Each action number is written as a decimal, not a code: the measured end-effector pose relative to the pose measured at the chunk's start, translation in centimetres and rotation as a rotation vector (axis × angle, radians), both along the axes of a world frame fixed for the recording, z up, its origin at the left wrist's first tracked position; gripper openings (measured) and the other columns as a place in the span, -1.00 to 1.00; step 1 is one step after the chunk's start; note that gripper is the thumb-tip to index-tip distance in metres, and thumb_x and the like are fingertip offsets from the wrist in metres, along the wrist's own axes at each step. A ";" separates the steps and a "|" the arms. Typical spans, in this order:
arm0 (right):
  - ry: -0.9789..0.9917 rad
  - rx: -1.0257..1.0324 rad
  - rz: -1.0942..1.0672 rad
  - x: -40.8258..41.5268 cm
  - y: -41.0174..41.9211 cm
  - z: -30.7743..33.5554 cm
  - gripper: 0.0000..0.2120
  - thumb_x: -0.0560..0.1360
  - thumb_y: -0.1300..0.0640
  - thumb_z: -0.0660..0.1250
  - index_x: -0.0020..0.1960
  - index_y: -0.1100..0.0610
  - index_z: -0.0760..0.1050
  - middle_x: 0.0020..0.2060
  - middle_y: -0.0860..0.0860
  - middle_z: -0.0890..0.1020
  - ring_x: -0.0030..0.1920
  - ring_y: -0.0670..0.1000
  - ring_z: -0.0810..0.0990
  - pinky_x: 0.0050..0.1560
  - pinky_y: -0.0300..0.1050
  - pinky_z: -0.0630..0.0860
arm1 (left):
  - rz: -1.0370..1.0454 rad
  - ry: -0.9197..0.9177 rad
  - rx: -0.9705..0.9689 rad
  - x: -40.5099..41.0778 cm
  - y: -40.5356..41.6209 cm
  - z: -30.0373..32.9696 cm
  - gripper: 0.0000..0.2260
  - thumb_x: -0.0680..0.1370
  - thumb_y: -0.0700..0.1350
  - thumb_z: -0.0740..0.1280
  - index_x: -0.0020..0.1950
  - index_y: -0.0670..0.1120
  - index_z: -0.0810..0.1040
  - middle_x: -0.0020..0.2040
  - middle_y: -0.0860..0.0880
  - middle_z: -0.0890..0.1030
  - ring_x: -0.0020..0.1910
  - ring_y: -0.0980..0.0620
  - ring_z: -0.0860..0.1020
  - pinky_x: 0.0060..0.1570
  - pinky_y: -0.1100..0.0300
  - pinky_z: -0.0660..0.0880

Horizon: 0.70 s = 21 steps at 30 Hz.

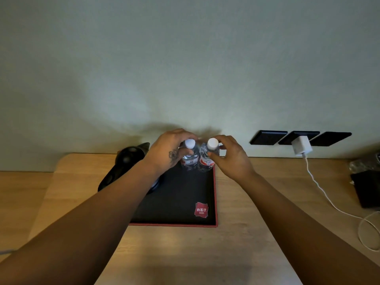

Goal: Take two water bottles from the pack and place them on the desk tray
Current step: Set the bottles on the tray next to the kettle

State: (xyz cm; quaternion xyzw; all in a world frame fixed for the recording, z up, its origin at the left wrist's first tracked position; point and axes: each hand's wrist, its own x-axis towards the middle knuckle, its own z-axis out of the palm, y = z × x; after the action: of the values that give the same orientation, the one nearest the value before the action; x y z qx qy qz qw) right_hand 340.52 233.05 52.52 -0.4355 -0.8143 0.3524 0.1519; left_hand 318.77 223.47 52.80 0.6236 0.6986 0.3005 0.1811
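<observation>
Two small clear water bottles with white caps stand upright side by side at the far right corner of the black desk tray [181, 202], which has a red rim and a red logo. My left hand [166, 151] is wrapped around the left bottle [190, 157] near its neck. My right hand [232, 155] pinches the right bottle [206, 161] just under its cap. Both bottle bases rest on the tray. The pack is not in view.
A black hair dryer [121, 165] lies left of the tray, partly under my left forearm. A white charger [301, 148] sits in black wall sockets, its cable [329, 200] trailing over the wooden desk [236, 243]. Dark objects [368, 186] lie at the right edge.
</observation>
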 end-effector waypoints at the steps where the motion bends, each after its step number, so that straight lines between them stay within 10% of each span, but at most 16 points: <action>1: 0.014 -0.005 -0.009 -0.1 0.0 -0.1 -0.58 0.54 0.06 0.55 0.36 0.00 0.56 0.30 -0.02 0.62 0.25 0.05 0.66 0.22 0.05 0.63 | 0.016 -0.004 -0.005 0.0 0.0 -0.1 -0.64 0.52 -0.17 0.62 0.31 -0.08 0.72 0.17 -0.08 0.75 0.16 -0.14 0.70 0.18 -0.14 0.64; 14: 0.044 -0.036 -0.056 -0.5 -0.4 -0.4 -0.59 0.55 0.12 0.56 0.36 0.08 0.57 0.31 0.06 0.62 0.29 0.10 0.65 0.30 0.12 0.61 | 0.277 -0.057 -0.076 1.0 0.0 0.4 -0.66 0.36 0.07 0.72 0.00 0.02 0.68 -0.08 0.06 0.72 -0.09 -0.07 0.66 -0.07 -0.11 0.65; 21: 0.090 -0.065 -0.063 -0.2 -0.4 -1.3 -0.51 0.52 0.13 0.58 0.40 0.01 0.52 0.34 0.02 0.59 0.33 0.08 0.62 0.30 0.04 0.62 | 0.216 -0.046 0.015 2.2 -0.6 -0.4 -0.52 0.41 0.11 0.69 0.20 -0.02 0.62 0.12 -0.02 0.64 0.04 -0.09 0.62 0.00 -0.13 0.65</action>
State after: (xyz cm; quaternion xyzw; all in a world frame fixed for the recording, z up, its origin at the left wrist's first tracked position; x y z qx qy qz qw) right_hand 340.32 232.65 51.23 -0.4493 -0.7807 0.3928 0.1851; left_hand 321.01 222.85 52.41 0.5391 0.7551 0.3374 0.1591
